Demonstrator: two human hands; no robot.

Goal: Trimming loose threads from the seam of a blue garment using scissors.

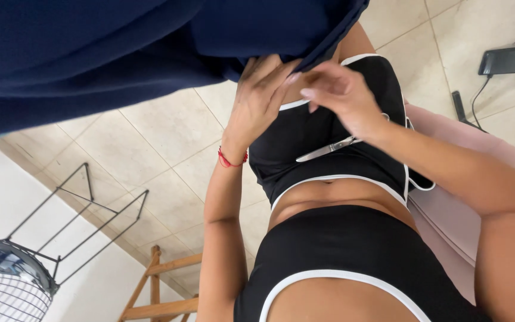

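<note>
A large navy blue cloth (90, 53) hangs across the top of the view, over my knees. My left hand (260, 98), with a red string bracelet on its wrist, grips the cloth's lower edge from below. Right beside it, my right hand (341, 95) has its fingertips pinched together at the same hem. The two hands almost touch. A pair of metal scissors (329, 148) lies shut on my lap, on black shorts with white trim, just under my right wrist. Whether anything small sits between my right fingers is too hard to tell.
I sit on a pink chair (448, 209) over a beige tiled floor (168, 131). A dark phone on a cable (506, 59) lies on the floor at top right. At the left stand a black wire rack (78, 209), a round wire fan (7, 280) and a wooden frame (162, 286).
</note>
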